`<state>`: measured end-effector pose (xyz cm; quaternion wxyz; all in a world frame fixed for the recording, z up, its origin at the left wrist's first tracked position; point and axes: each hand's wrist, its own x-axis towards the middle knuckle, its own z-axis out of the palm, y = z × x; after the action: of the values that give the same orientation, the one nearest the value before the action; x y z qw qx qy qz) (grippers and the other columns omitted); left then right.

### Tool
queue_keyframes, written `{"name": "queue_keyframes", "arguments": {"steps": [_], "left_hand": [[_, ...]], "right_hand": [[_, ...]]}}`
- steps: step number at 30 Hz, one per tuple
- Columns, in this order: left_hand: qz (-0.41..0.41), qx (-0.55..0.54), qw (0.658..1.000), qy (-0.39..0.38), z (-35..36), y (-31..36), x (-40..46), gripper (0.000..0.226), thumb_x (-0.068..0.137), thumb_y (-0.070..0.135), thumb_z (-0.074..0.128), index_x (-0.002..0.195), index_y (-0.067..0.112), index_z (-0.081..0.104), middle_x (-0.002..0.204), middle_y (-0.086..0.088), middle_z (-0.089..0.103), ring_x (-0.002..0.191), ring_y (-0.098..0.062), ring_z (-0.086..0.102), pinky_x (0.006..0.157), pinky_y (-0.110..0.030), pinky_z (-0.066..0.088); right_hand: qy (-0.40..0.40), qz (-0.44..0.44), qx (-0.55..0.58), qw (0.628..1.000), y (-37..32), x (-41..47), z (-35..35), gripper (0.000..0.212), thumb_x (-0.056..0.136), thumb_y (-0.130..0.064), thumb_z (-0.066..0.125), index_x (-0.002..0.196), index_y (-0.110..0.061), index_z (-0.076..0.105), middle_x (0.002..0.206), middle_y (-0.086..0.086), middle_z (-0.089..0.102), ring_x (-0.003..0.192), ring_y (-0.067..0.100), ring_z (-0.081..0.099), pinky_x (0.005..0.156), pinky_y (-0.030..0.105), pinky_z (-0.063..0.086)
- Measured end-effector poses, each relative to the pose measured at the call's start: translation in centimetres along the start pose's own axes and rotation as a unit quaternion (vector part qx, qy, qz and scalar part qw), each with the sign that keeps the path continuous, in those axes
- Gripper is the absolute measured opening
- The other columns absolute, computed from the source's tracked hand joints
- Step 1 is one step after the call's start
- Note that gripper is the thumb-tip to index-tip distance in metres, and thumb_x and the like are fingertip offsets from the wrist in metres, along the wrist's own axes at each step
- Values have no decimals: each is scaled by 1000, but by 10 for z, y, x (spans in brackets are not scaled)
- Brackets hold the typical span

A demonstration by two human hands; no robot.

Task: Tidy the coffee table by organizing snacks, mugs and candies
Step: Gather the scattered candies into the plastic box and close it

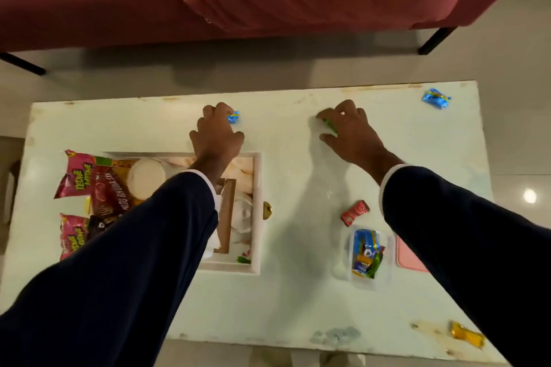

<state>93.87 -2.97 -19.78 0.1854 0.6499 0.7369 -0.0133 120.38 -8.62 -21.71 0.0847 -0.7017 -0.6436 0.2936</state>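
Along the far edge of the pale, glossy rectangular coffee table (283,301), the left hand (216,135) has its fingers curled tight around a small blue-wrapped candy (233,117), which pokes out beside the knuckles. Near the same edge, the right hand (350,131) rests with fingers spread narrowly, pressing on a green-wrapped candy (329,125) that lies on the tabletop. Another blue-wrapped candy (436,98) sits at the far right corner, and a yellow-wrapped candy (466,337) at the near right corner. Toward the right edge, a red-wrapped candy (354,211) lies just beyond a clear plastic box (356,274) holding mixed wrapped candies, with a pink lid (407,259) beside it. At the left end, a white rectangular tray (258,188) holds a white round mug (146,178) and pink snack packets (78,174), partly hidden by the dark sleeve.
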Motion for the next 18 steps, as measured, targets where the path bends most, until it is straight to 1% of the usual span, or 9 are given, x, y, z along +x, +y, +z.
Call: {"name": "queue_keyframes", "arguments": {"steps": [3,5,6,7,9,12,14,16,18], "left_hand": [[39,14,999,-27,5,-6,15,47,87,17,69,131,21,54,136,-10,47,115,-34,54,94,-46,45],[67,10,997,-23,6,-9,24,42,89,13,70,129,18,56,134,-12,48,112,-34,56,93,-44,51],[78,2,997,-15,8,-10,28,38,90,10,70,126,17,58,131,-13,51,109,-32,59,89,-40,54],[87,-7,996,-7,9,-11,32,33,92,8,70,122,15,60,127,-13,55,104,-29,61,84,-35,54],[95,-2,995,6,11,-11,34,23,93,8,69,114,14,62,118,-12,63,92,-21,59,74,-29,47],[107,-7,994,17,9,-10,26,19,93,17,70,110,13,64,113,-10,66,87,-20,59,71,-32,46],[107,-81,991,27,4,-2,10,21,90,20,73,107,11,65,109,-7,67,91,-22,63,75,-33,51],[80,-196,977,31,-5,18,-18,20,85,21,75,100,10,66,98,-1,71,84,-12,65,72,-18,48],[56,-281,958,14,-10,42,-60,17,78,24,74,91,15,67,80,14,69,68,6,63,62,-4,40]], "right_hand": [[15,-21,-28,999,5,-1,12,28,95,-18,64,123,-19,58,119,10,49,104,31,53,83,43,56],[25,-15,-15,999,6,-1,15,15,97,-16,61,111,-14,58,109,11,51,91,33,59,77,41,56],[20,-5,-7,1000,6,-1,15,13,96,-16,62,108,-12,58,107,10,52,88,33,60,76,40,56],[11,7,4,1000,7,1,14,14,94,-17,65,106,-11,59,104,9,53,88,33,61,75,37,54],[-12,41,59,997,10,-1,8,18,89,-19,74,100,-11,62,98,6,59,88,29,61,71,30,49],[-19,104,185,977,12,-20,-6,27,82,-32,82,91,-16,63,87,-3,67,73,14,61,56,17,44],[-2,124,247,961,12,-48,-19,29,81,-34,84,88,-15,63,80,-3,72,64,12,62,54,16,48],[28,149,340,928,11,-84,-32,28,81,-28,84,86,-9,64,77,4,76,60,16,63,58,26,53],[55,174,411,893,12,-125,-42,23,83,-18,82,88,-3,65,75,6,76,59,17,63,58,27,53]]}}
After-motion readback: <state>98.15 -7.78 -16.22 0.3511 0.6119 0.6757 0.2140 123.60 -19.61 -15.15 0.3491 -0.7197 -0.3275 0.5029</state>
